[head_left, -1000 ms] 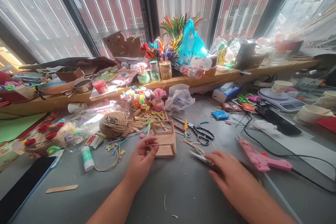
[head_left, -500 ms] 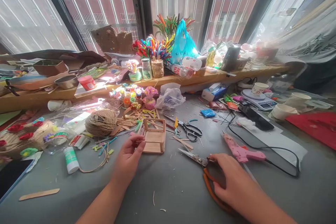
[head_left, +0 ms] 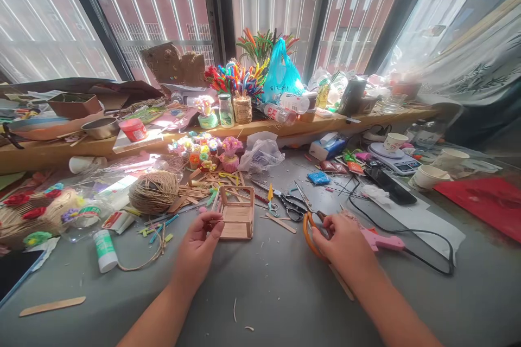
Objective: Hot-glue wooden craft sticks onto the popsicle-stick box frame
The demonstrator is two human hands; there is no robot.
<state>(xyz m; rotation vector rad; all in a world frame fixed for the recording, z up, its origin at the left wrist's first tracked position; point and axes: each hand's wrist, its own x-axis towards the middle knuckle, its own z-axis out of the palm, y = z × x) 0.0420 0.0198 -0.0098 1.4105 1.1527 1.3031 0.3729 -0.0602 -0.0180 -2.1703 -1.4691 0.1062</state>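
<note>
The scissors (head_left: 310,226) in the right hand (head_left: 345,238) have orange handles. The stick box (head_left: 237,211) at the left hand (head_left: 199,244) is pale tan wood. Right of the box lies a pink glue gun (head_left: 380,239) with a black cord (head_left: 427,236); left of it, a beige ball of twine (head_left: 153,191). Behind the box stands a turquoise plastic bag (head_left: 280,73). The table (head_left: 285,298) is grey.

A ball of twine (head_left: 153,191) lay left of centre on the grey table (head_left: 285,293). Black scissors (head_left: 291,205) lay beside a pink glue gun (head_left: 382,239). A glue stick (head_left: 105,250) lay at left. A blue bag (head_left: 281,75) stood on the wooden shelf (head_left: 61,150).
</note>
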